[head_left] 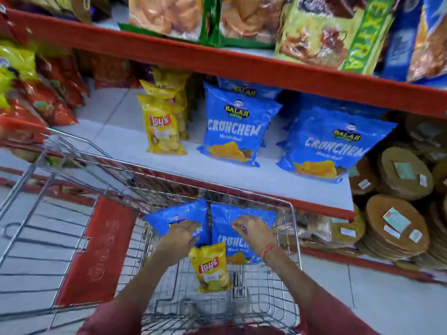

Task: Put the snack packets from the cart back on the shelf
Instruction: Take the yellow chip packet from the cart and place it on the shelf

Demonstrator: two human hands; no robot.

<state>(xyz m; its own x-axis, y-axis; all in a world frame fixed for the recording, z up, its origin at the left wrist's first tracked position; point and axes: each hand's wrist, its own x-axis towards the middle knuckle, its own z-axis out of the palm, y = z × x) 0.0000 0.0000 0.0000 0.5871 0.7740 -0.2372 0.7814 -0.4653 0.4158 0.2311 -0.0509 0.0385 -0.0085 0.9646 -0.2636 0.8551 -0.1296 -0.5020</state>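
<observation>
Inside the wire cart (294, 228) lie two blue Crunchem packets and one yellow Lay's packet (211, 269). My left hand (180, 234) rests on the left blue packet (169, 215), fingers curled onto its front. My right hand (251, 229) is on the right blue packet (242, 213), fingertips pinching near its upper part. The Lay's packet lies in front of both, between my forearms. Just beyond the cart is the white shelf (121, 131), where more blue Crunchem packets (235, 126) and yellow Lay's packets (162, 126) stand.
A red upper shelf edge (217, 61) overhangs the white shelf, with large snack bags above it. Red and yellow packets crowd the left end. Round flat papad stacks (396, 221) sit at the right. A red child-seat flap (96, 250) is in the cart's left section.
</observation>
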